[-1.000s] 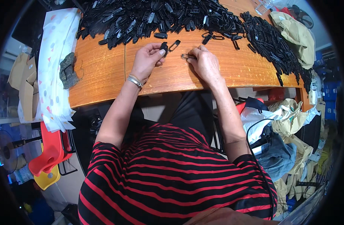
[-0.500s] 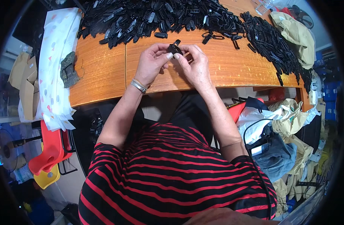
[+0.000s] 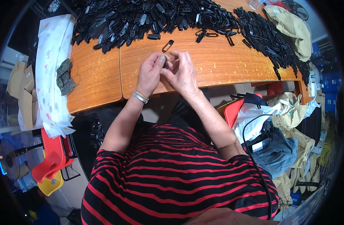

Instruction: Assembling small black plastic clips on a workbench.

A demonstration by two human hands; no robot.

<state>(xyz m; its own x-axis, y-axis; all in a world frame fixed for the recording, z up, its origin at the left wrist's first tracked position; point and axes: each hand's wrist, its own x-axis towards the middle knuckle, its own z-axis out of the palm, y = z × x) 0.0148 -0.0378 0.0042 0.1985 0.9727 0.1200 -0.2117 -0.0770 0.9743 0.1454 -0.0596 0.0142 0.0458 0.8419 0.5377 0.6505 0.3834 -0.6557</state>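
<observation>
My left hand is closed, thumb pressed on a small dark plastic piece just above the front of the wooden table. My right hand meets it there, its thumb and curled fingers pinching at the same piece, most of which the fingers cover. Just beyond the fingertips is a narrow black plastic frame with an open middle, apart from both hands. Farther back spreads a large heap of black plastic parts, some of them glossy.
A second heap of slim black frames covers the table's right side, with a few loose frames between the heaps. A dark knitted cloth and patterned white sheeting lie at left. A beige bag stands at back right.
The black frame that stuck up from my fingers is now apart from them, beyond the fingertips. Both hands have moved slightly nearer to me, still pinching a dark piece.
</observation>
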